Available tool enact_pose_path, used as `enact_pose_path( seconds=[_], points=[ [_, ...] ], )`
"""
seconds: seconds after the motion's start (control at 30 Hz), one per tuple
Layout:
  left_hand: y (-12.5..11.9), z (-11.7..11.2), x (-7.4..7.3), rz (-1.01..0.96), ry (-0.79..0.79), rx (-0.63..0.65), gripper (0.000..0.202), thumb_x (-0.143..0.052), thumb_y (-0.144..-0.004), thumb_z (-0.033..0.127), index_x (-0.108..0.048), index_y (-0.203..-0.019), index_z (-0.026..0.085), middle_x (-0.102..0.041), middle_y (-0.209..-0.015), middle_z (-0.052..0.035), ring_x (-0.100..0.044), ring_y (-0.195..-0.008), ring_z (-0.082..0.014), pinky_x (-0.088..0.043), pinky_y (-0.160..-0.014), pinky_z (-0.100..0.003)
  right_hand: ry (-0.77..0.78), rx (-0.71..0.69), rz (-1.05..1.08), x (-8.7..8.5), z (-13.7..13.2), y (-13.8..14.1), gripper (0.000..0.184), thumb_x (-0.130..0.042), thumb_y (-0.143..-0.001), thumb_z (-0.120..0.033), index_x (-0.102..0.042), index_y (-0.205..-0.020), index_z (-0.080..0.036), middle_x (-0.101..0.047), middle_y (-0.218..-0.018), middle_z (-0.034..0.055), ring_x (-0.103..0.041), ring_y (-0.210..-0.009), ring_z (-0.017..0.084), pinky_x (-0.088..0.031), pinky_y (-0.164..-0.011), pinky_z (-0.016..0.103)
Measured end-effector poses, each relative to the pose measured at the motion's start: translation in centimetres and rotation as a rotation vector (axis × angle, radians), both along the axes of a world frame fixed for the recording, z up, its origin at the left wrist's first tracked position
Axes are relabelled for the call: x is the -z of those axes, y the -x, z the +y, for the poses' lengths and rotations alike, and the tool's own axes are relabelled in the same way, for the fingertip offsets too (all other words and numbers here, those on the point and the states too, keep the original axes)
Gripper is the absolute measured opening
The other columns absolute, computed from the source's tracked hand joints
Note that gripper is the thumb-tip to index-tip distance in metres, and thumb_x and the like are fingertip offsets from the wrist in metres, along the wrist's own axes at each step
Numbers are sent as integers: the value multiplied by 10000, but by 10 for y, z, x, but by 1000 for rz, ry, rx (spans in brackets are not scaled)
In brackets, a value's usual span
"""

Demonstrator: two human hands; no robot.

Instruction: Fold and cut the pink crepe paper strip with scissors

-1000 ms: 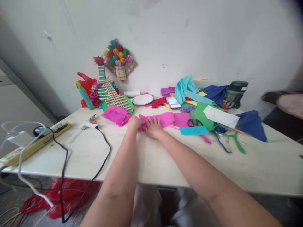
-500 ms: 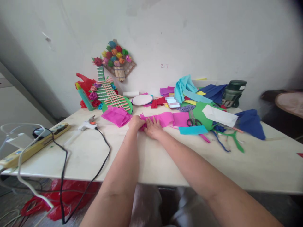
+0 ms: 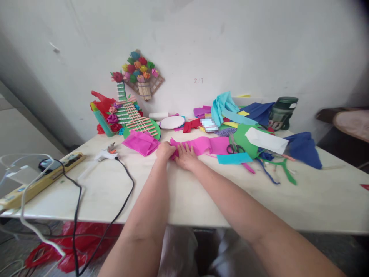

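Observation:
A long strip of pink crepe paper [image 3: 198, 145] lies across the middle of the white table, gathered and creased at its left end. My left hand [image 3: 165, 151] is closed on that left end, its fingers curled and partly hidden. Beside it my right hand [image 3: 186, 157] lies flat on the strip, fingers spread, pressing it to the table. Just left of my left hand is a folded piece of pink crepe paper [image 3: 141, 142]. Scissors with black handles [image 3: 235, 148] rest at the strip's right end, above a turquoise paper piece [image 3: 234, 158].
To the left are a glue gun [image 3: 106, 153] with a black cord and a yellow power strip [image 3: 40, 182]. A guitar-shaped craft [image 3: 138, 119] stands at the back. Coloured paper scraps [image 3: 245, 138] and a dark green bottle [image 3: 283, 113] occupy the right.
The camera view has shifted slightly. Both hands stay in place on the pink crepe paper, with little visible difference.

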State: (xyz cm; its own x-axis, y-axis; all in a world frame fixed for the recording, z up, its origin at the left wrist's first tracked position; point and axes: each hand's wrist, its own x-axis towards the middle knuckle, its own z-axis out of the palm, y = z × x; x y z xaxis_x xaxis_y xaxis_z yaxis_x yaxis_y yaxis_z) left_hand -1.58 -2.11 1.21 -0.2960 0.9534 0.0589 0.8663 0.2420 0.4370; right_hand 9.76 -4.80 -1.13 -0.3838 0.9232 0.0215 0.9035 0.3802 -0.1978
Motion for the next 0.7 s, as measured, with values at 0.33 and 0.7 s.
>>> enact_pose_path(
  seconds=[0.33, 0.7],
  points=[
    [5, -2, -1, -47, -16, 13, 142, -564, -660, 228, -636, -768, 171, -684, -849, -98, -632, -849, -231, -451, -636, -271, 12, -2, 13, 1, 1, 0, 648, -204, -903, -426, -202, -1446, -73, -122, -1528, 107, -45, -1393, 316, -32, -1095, 496],
    [6, 18, 19, -235, -69, 37, 90, -598, -664, 247, -595, -706, 168, -646, -638, -53, -613, -616, -169, -432, -537, -239, 23, -22, 0, 1, 6, -9, 555, -187, -910, -305, -232, -1448, -177, -143, -1530, -4, -88, -1397, 243, -74, -1108, 434]
  ],
)
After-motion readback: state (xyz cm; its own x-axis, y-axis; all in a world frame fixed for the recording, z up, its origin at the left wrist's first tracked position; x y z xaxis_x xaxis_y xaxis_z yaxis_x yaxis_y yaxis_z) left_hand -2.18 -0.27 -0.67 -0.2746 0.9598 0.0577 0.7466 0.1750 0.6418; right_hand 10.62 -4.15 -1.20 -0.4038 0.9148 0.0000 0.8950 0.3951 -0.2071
